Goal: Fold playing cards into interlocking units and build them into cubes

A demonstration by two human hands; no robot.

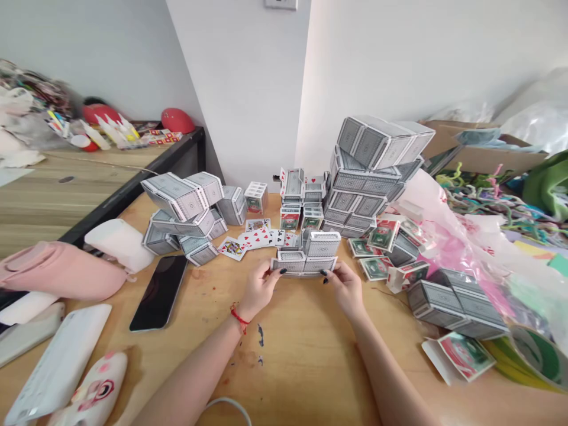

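Observation:
Between my two hands stands a small structure of grey-backed playing cards [304,264], low in front with a taller block at its right. My left hand [260,290], with a red string bracelet on the wrist, pinches its left end. At the right end my right hand [347,288] grips with thumb and fingers. Just behind are green-and-red card boxes [289,218] with upright cards on top. Loose face-up cards [261,238] lie fanned to the left. Some of the structure's back is hidden.
Tall stacked card blocks [368,171] rise at the right; a lower stack [181,204] stands left. A black phone [158,293], pink pouch [66,269] and white keyboard [62,361] lie left. Opened card boxes [377,267], a card block [457,305] and tape roll [530,358] sit right.

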